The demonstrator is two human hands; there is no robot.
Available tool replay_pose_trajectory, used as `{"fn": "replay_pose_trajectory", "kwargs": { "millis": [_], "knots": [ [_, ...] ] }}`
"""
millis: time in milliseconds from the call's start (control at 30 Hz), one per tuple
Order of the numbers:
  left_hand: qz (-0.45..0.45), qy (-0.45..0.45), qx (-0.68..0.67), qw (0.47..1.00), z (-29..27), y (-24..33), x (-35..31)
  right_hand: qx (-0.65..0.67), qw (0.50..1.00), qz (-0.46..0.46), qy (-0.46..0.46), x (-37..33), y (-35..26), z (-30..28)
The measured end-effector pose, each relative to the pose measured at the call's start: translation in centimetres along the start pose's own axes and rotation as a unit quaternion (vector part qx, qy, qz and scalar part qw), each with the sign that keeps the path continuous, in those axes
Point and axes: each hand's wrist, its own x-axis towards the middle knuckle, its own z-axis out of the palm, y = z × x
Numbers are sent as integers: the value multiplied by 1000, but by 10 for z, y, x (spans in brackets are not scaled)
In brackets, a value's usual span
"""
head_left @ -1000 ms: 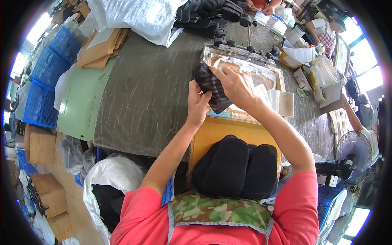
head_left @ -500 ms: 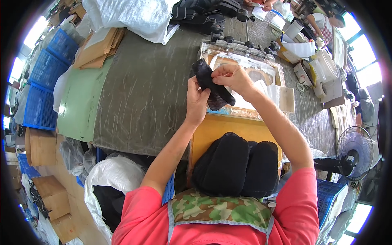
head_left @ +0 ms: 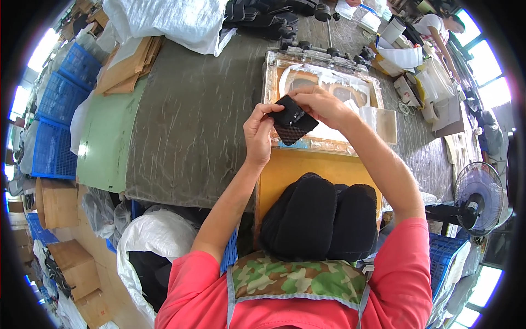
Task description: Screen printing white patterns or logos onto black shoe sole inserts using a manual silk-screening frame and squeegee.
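Note:
Between my two hands is a black fabric piece (head_left: pixel 295 122) with a mesh lower part and a small pale mark on its smooth upper part. My left hand (head_left: pixel 258 133) pinches its left edge between thumb and fingers. On its upper right side my right hand (head_left: pixel 322 107) grips it, with the fingertips partly hidden behind it. Under the piece lies a wooden-framed printing screen (head_left: pixel 378 94) with a white, smeared surface and rounded brownish shapes. Closer to me, stacks of black padded fabric pieces (head_left: pixel 309 216) rest on a yellow board (head_left: pixel 285 164).
A white sack (head_left: pixel 170 22) and brown cardboard sheets (head_left: pixel 131 66) lie at the table's far left, above a green board (head_left: pixel 109 137). Blue crates (head_left: pixel 53 145) stand at left, a fan (head_left: pixel 475 200) at right. Another person (head_left: pixel 438 35) is at the far right.
The black fabric piece has been turned and spread flatter, so its marked smooth face shows. My left hand has shifted slightly left; my right hand stays at the piece's upper right.

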Motion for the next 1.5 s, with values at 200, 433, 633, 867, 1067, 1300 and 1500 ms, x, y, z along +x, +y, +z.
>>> {"fn": "replay_pose_trajectory", "kwargs": {
  "millis": [200,433,633,867,1067,1300,1500],
  "knots": [
    [20,15,182,983,18,2,-1,216,973,82,-28,-18,0,-12],
    [-39,-39,163,985,12,6,3,-228,967,-87,68,-21,-15,-3],
    [-22,-40,61,997,16,5,4,-161,972,-158,62,-8,-3,-12],
    [7,-59,128,990,15,-1,1,-267,950,-148,62,-22,-17,8],
    [18,4,160,987,20,-8,1,-399,885,-225,87,-49,-20,28],
    [-37,13,92,995,21,-5,2,-334,892,-285,109,-46,0,19],
    [34,-11,174,984,24,-1,4,-389,859,-105,315,-13,24,-99]
  ]
}}
